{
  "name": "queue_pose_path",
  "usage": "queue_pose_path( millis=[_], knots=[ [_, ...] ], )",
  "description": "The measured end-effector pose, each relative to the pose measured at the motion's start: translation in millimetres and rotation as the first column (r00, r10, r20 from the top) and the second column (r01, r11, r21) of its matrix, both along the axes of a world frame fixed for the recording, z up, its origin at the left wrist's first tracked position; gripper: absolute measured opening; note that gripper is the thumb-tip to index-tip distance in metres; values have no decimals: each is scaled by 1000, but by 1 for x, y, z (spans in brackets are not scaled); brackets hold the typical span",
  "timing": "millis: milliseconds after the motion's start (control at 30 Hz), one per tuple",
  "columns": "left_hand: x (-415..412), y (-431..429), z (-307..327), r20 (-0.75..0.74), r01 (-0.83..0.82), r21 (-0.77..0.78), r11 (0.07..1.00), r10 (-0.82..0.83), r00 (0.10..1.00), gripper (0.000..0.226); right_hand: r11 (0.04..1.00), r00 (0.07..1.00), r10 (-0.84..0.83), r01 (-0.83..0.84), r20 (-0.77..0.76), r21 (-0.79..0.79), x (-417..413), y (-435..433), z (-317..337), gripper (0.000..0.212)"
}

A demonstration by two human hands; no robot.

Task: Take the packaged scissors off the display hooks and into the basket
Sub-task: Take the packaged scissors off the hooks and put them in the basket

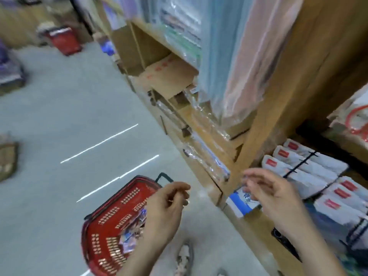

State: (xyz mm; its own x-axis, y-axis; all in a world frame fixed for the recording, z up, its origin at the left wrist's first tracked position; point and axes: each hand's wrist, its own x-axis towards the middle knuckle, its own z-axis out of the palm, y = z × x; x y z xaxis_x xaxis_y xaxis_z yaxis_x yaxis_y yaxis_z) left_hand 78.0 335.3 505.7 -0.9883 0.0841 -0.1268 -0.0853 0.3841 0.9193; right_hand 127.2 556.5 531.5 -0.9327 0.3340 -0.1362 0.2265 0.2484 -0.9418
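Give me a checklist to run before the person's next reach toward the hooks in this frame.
1. Left hand free: ok, loosely curled, holding nothing.
2. Right hand free: ok, open and empty.
3. Basket ready: ok, it stands on the floor below the left hand, top open.
4. Room in basket: ok, a few loose packs lie inside, and much of it is bare.
5. Stock on hooks: ok, white packs with red labels hang to the right of the right hand.
6. White packs are scissors: cannot tell, the frame is blurred.
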Motion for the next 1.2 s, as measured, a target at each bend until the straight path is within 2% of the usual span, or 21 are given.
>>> queue_pose_path(
  millis=[100,233,400,600,700,800,867,933,1033,1133,1200],
  knots=[
    [22,-68,-14,50,-228,7,974,227,973,40,984,983,178,-178,35,-7,-23,-48,-17,35],
    [52,-155,-38,155,-535,24,844,526,836,39,930,926,367,-367,93,-11,-50,-122,-45,41],
    [83,-246,-76,262,-711,-35,702,693,672,37,852,833,517,-522,197,-29,-74,-221,-92,48],
    [91,-337,-145,430,-750,-119,651,714,552,37,760,699,615,-649,365,-37,-95,-327,-169,34],
    [82,-361,-194,505,-735,-153,661,691,517,34,708,620,633,-705,464,-24,-108,-361,-219,27],
    [61,-369,-254,560,-705,-195,682,668,491,27,700,591,605,-714,534,-3,-127,-380,-285,18],
    [41,-370,-299,588,-708,-203,676,663,465,23,699,575,580,-715,577,9,-144,-389,-334,22],
    [19,-367,-346,643,-742,-211,636,662,384,17,701,559,566,-714,606,4,-161,-397,-386,28],
    [-13,-360,-421,721,-801,-199,565,638,271,20,695,533,552,-719,641,-2,-187,-406,-470,36],
    [-46,-353,-513,770,-750,-183,635,567,293,22,673,487,541,-740,686,-5,-206,-415,-570,41],
    [-64,-352,-568,797,-695,-189,694,522,304,36,681,461,545,-731,701,-48,-214,-422,-625,41]
  ],
)
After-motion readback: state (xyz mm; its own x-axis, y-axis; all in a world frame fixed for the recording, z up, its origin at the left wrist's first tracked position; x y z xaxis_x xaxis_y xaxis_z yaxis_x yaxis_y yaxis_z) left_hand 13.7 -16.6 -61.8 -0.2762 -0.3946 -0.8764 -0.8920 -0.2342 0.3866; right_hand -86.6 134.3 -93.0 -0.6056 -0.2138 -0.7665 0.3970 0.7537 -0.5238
